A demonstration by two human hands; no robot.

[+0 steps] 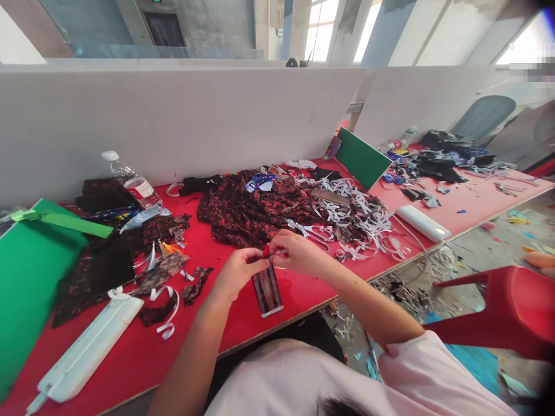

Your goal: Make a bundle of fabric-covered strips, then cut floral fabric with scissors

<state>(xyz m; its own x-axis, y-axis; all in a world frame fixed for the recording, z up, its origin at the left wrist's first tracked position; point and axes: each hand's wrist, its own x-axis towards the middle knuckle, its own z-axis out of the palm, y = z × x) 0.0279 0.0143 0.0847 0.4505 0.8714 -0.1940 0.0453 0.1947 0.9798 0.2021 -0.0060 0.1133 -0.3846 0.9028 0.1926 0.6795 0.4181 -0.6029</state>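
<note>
Both my hands meet above the red table (243, 323) near its front edge. My left hand (238, 270) and my right hand (295, 251) pinch the top end of a narrow dark patterned fabric strip (267, 292), which hangs down from my fingers; a small red bit shows where they meet. Just beyond my right hand lie white-handled scissors (313, 233), on the edge of a heap of dark red-flowered cloth (255, 211). Right of it lies a pile of white paper strips (368, 222).
A water bottle (132, 182), dark fabric scraps (162, 271) and a green board (26, 277) lie at left, with a long white device (87, 349) near the front edge. Another white device (422, 223) and a green board (362, 157) sit right. A red chair (511, 306) stands right, over littered floor.
</note>
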